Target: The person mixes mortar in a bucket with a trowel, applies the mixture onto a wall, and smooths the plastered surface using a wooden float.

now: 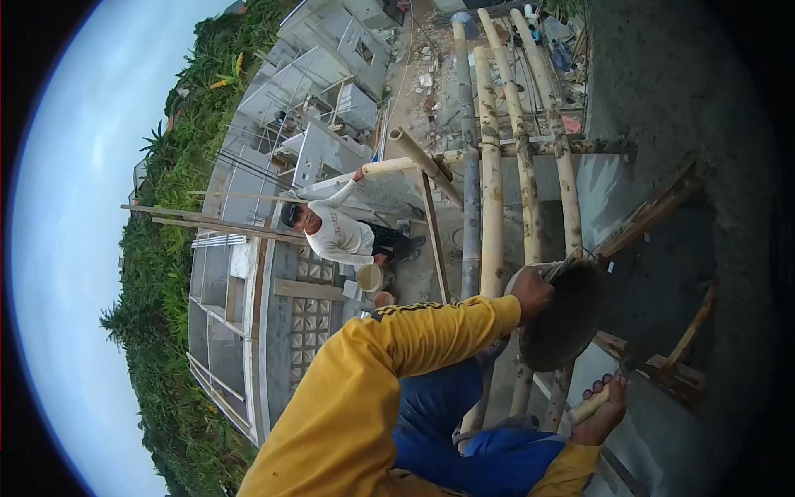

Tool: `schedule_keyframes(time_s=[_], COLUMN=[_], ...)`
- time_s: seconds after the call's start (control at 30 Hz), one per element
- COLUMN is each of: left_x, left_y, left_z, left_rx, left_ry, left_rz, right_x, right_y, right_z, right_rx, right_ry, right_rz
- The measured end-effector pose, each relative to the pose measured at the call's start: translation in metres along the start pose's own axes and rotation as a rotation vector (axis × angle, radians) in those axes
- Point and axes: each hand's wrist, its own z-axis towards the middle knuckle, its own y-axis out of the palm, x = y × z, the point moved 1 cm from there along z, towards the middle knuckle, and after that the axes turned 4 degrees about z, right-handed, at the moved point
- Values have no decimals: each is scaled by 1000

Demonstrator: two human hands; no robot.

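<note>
My left hand [532, 294], at the end of a yellow sleeve, grips the rim of a round dark bucket [567, 319] tilted over bamboo poles [493, 207]. Just below the bucket, my right hand [603, 414] is closed round the pale handle of a trowel [636, 358], whose dark blade points up toward the grey plastered wall [687, 99] on the right. My blue-clad legs [431, 406] are over the poles.
A co-worker [339, 232] in a white top stands below, one hand on a bamboo rail [389, 166], the other at a pale pail [369, 277]. Wooden planks [646, 219] brace a dark opening at right. Unfinished block buildings [331, 149] and rubble lie beyond.
</note>
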Motion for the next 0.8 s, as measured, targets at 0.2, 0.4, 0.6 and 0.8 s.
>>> schedule_keyframes(time_s=[0.2, 0.4, 0.6, 0.8], left_x=[-63, -106, -102, -99], left_y=[33, 34, 54, 68], left_z=[43, 88, 81, 86], left_rx=[-88, -157, -313, -306], left_ry=[127, -75, 653, 580], left_rz=[94, 253, 1268, 1141], right_x=[22, 20, 15, 16], right_y=[-27, -15, -35, -32], right_z=[14, 16, 9, 9], right_rx=[-125, -196, -169, -223], right_ry=[153, 89, 45, 80], right_rz=[268, 292, 288, 312])
